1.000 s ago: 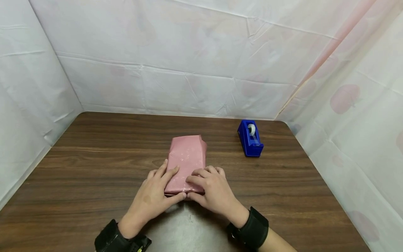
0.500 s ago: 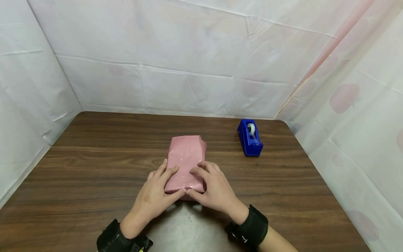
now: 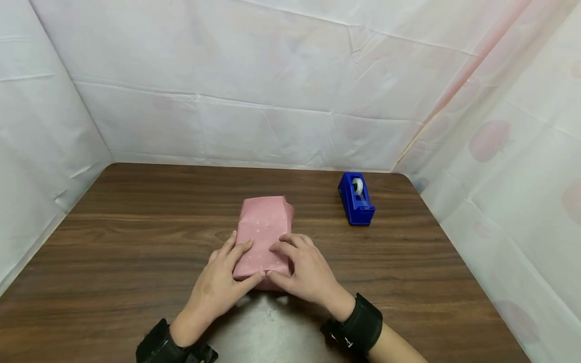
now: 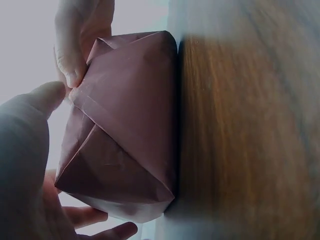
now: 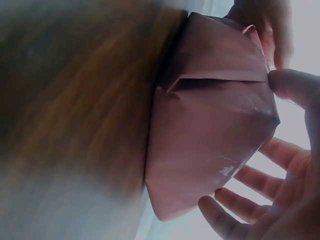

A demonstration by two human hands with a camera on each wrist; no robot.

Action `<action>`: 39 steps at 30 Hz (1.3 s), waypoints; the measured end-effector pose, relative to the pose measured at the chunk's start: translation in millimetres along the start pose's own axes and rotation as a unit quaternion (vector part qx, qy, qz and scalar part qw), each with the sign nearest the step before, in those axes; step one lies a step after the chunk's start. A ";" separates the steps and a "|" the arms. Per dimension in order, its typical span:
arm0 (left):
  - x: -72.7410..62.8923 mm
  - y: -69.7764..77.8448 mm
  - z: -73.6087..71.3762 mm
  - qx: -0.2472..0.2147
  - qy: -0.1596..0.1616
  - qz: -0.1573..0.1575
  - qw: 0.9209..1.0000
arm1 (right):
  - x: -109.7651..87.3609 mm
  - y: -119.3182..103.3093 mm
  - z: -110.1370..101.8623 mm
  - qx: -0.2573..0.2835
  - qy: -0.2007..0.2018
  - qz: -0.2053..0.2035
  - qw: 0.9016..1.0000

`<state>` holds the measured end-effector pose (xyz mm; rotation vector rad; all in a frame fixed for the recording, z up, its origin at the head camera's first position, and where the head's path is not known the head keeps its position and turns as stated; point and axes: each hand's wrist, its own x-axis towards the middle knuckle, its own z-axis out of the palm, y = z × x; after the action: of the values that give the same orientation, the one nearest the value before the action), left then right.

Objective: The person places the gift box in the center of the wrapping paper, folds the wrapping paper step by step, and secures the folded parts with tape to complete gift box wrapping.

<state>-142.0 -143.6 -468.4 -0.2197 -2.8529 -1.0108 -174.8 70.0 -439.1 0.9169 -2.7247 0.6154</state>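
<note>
A pink wrapped parcel (image 3: 263, 227) lies on the wooden table between both hands. Folded paper flaps cover its near end (image 4: 130, 95), and clear tape shows there in the left wrist view. My left hand (image 3: 215, 290) rests along the parcel's left side, its fingers fairly straight and its thumb on the near top edge. My right hand (image 3: 308, 272) lies over the right side, fingers spread and slightly bent on the top. Its thumb (image 5: 295, 87) presses the near top edge, almost tip to tip with the left thumb. A gap in the folded paper shows in the right wrist view.
A blue tape dispenser (image 3: 356, 199) with a white roll stands at the back right of the brown table (image 3: 136, 237). White curtains (image 3: 272, 101) hang behind and at both sides. Each wrist wears a black band (image 3: 356, 322).
My right fingers have shifted a little farther forward over the parcel, and its thumb has moved slightly up. More pink paper shows below the thumbs. My left hand stays nearly still.
</note>
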 end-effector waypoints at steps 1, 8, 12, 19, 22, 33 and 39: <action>0.1 0.1 0.0 -0.005 -0.002 -0.005 1.000 | 0.6 0.5 -0.4 -0.001 -0.001 -0.005 1.000; 0.7 1.9 2.3 -0.041 -0.004 -0.037 0.998 | 6.8 13.4 -14.1 0.029 0.091 0.037 0.995; 2.0 2.6 3.5 -0.050 -0.002 -0.040 0.998 | 13.5 43.9 -32.4 0.033 0.199 0.084 0.976; -1.3 1.5 4.9 -0.058 -0.011 -0.047 0.997 | 11.1 112.4 -52.7 0.006 0.245 0.230 0.942; -3.7 -0.4 2.8 -0.055 -0.007 -0.047 0.997 | 9.0 133.1 -53.5 0.016 0.231 0.300 0.925; -1.0 -6.1 5.4 -0.060 0.009 -0.033 0.998 | 0.9 179.9 -47.6 0.032 0.190 0.401 0.896; -0.8 -6.1 10.0 -0.064 0.007 -0.032 0.997 | -1.5 189.4 -45.5 0.037 0.159 0.405 0.900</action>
<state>-142.7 -142.0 -480.0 -0.1323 -2.8014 -1.2038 -287.3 227.6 -459.9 -0.3558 -2.6884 0.9009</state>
